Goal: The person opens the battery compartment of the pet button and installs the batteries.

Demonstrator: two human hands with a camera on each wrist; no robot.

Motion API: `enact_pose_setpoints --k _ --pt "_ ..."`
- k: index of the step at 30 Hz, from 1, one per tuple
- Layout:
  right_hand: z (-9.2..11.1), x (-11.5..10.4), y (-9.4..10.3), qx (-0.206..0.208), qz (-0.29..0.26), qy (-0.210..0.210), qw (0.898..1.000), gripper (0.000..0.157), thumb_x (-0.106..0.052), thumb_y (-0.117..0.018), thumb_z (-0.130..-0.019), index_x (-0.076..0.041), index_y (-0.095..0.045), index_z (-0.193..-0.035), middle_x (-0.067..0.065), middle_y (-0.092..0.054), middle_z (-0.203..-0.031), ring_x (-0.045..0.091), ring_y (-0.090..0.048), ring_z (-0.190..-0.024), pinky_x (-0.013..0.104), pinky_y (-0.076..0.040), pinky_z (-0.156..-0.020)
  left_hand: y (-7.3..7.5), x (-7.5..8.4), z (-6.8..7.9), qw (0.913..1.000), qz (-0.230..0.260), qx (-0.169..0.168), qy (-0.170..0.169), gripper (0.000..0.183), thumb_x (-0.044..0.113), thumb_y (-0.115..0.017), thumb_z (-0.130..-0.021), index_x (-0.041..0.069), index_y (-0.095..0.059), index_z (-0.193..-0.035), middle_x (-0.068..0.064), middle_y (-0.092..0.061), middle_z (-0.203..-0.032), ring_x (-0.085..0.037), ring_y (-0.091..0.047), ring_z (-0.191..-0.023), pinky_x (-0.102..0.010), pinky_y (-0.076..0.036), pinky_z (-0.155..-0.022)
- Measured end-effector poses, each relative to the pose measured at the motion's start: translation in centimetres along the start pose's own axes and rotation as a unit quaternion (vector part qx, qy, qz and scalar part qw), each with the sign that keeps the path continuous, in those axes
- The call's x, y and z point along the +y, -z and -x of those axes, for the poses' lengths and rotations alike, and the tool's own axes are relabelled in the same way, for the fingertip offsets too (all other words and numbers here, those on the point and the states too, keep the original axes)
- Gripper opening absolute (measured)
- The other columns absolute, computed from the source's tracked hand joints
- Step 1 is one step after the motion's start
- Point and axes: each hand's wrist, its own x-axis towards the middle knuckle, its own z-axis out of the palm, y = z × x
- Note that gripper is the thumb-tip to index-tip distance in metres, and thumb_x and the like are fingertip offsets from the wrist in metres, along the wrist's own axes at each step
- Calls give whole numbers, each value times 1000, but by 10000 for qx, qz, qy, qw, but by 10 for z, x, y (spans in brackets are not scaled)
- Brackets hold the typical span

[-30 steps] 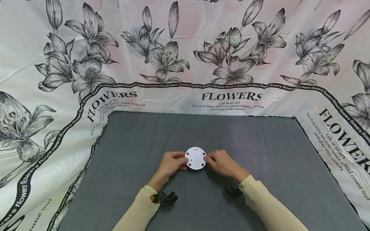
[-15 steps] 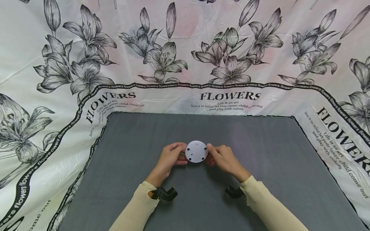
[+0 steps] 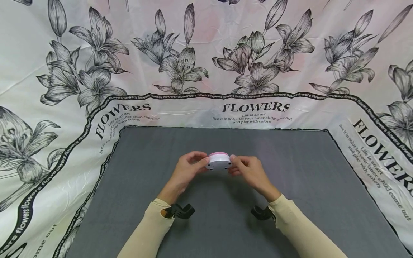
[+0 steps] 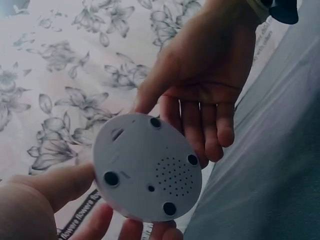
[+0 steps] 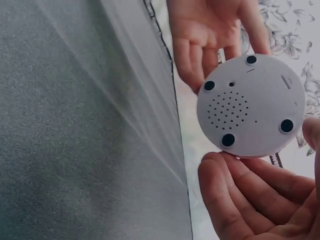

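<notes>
A round white device [image 3: 219, 158] with a pink top is held tilted above the grey table, pinched between both hands. My left hand [image 3: 188, 170] grips its left edge, thumb on the near side. On the opposite edge, the fingers and thumb of my right hand [image 3: 253, 173] hold it. Both wrist views show the device's underside [image 4: 132, 160], with several dark round feet, a cluster of small holes and a slot. Its pink face is mostly hidden there; only a thin pink rim shows at the bottom of the disc [image 5: 265, 107] in the right wrist view.
A grey table surface [image 3: 145, 150] lies under the hands. White cloth [image 3: 180, 111] printed with black flowers and lettering surrounds it at the back and sides. Dark wrist-camera mounts [image 3: 182, 211] stick out from both wrists.
Both hands have lifted the device and moved it away from the body. It has tipped from showing its flat underside to showing its side wall and pink top edge.
</notes>
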Motion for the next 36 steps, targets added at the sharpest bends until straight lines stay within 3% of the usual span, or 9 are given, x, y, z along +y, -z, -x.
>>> enact_pose_setpoints --k 5,12,17,21,25,32,36 --pt "0 -3 4 -39 108 295 9995 38 -34 -70 -109 -1 -79 -126 15 -83 -103 33 -82 -89 27 -67 -84 5 10 1 9993 -162 -305 -108 42 15 -83 -99 2 -71 -137 -15 -72 -138 -26 -74 -118 -34 -65 -102" --pt "2 -5 10 -242 175 596 9978 42 -30 -78 -103 -5 -75 -137 14 -79 -128 24 -80 -103 22 -65 -88 10 17 -1 9957 -411 -756 -351 54 7 -81 -98 2 -64 -149 -19 -68 -148 -33 -69 -134 -37 -61 -111" --pt "2 -6 14 -445 489 782 9947 44 -27 -83 -99 -7 -75 -138 11 -78 -131 23 -78 -109 33 -66 -95 11 18 -2 9914 -577 -980 -650 62 1 -82 -95 0 -59 -153 -21 -66 -150 -36 -68 -137 -35 -59 -112" --pt "0 -6 18 -569 658 952 9917 47 -26 -87 -96 -9 -75 -138 9 -77 -133 22 -76 -110 43 -66 -99 7 19 -2 9867 -884 -1048 -877 66 -5 -82 -94 -5 -56 -154 -25 -63 -152 -38 -66 -139 -41 -57 -115" --pt "-1 -3 19 -581 923 1209 9867 49 -23 -89 -94 -8 -74 -138 9 -77 -134 21 -76 -107 41 -66 -97 3 17 0 9786 -1433 -978 -1103 66 -4 -83 -93 -5 -56 -154 -24 -63 -153 -36 -66 -140 -47 -55 -116" --pt "-4 4 18 -508 1634 1639 9715 53 -17 -92 -90 -6 -73 -139 10 -77 -135 30 -76 -108 48 -67 -93 -1 5 2 9564 -2360 -784 -1533 70 -2 -86 -91 0 -58 -155 -18 -66 -153 -32 -68 -138 -43 -57 -114" --pt "-5 10 16 -507 1793 1813 9656 53 -16 -92 -90 -4 -74 -138 12 -78 -133 32 -77 -105 51 -67 -90 -2 -3 1 9518 -2499 -764 -1604 70 -5 -86 -90 -2 -58 -154 -20 -66 -151 -36 -69 -136 -49 -56 -115"
